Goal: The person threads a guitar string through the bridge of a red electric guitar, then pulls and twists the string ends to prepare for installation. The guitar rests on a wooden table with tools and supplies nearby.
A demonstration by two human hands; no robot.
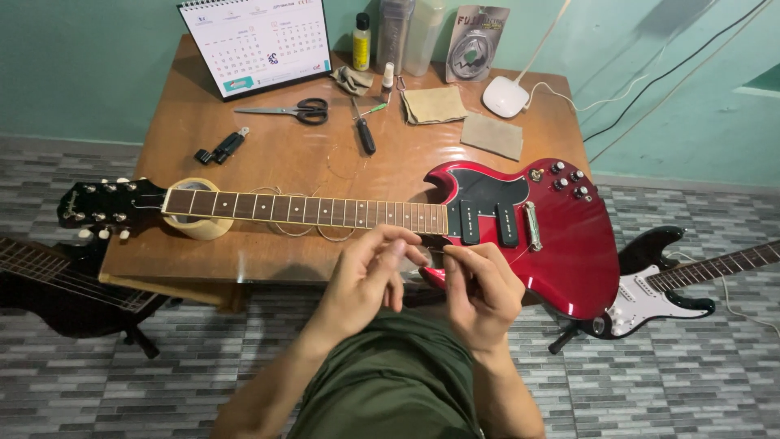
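View: looking down from the person's head at both hands, held close together above the lap, just in front of a brown wooden counter (268,154).
Left hand (370,272): fingers curled inward, thumb and fingertips pinched together near the guitar's lower edge; whatever they pinch is too thin to make out, possibly a string end.
Right hand (481,284): also pinched at thumb and forefinger, fingertips pointing toward the left hand, almost touching it, as if both grip the same fine thing.
Guitar: a glossy red solid-body electric guitar with black pickguard (552,236) lies flat across the counter, body at the right and hanging over the edge, neck stretching left.
Neck support: a roll of beige tape (197,221) sits under the neck near the black headstock (101,207), seemingly propping it level.
Loose strings: thin wire coils (345,162) lie on the counter beside and under the neck.
Tools behind: black-handled scissors (292,110), a black-handled screwdriver (364,130), folded tan cloths (435,104), a small yellow bottle (361,42), all within reach.
Back edge: a white desk calendar (256,45) and a white lamp base (505,96).
Floor: a black-and-white electric guitar (658,293) at the right, a dark guitar (49,284) at the left.
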